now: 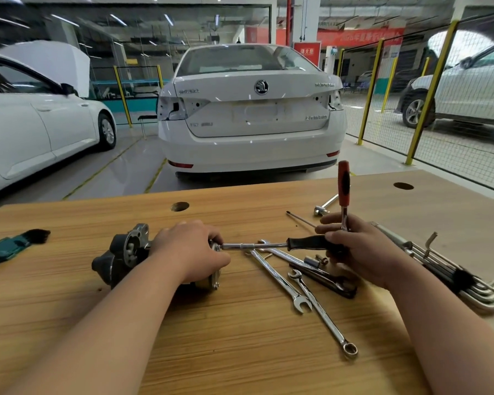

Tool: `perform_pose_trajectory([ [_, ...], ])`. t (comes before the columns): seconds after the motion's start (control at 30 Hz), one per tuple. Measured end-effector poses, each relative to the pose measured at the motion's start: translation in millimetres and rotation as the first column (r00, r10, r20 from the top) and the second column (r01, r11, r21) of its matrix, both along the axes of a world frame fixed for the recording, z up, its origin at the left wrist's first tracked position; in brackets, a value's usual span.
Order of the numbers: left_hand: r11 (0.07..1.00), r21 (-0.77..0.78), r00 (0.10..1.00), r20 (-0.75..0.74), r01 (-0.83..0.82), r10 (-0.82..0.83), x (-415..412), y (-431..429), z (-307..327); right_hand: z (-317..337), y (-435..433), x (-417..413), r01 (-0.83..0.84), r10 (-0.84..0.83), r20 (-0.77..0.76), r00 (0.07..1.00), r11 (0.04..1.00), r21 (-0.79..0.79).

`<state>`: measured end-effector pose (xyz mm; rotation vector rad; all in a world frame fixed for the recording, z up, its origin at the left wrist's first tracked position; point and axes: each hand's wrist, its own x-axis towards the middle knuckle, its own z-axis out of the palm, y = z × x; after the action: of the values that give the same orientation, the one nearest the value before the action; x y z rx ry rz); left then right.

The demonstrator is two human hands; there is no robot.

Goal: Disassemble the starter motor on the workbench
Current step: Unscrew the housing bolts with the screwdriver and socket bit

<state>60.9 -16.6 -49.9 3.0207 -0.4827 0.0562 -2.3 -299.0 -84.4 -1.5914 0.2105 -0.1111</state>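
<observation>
Starter motor is lying sideways on the surface; my left grip is clasping its body to stop it turning, my right grip is clasping the driver (tip apparently on an end fastener).

— What is the left hand doing?
— It's curling over the motor, with its forearm stretching up from below.
— And the right hand?
— It's gripping a driver and aiming it at the left hand.

my bench: wood, two round holes
left: green key set, motor
right: wrenches, socket, steel keys
</observation>
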Motion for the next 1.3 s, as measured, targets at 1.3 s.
perform_pose_trajectory([
  [1.3,1.0,0.013,0.999,-0.041,0.016,-0.016,-1,-8,1,8,1,-1,0.05,-0.064,-0.055,0.996,0.975,-0.218],
])
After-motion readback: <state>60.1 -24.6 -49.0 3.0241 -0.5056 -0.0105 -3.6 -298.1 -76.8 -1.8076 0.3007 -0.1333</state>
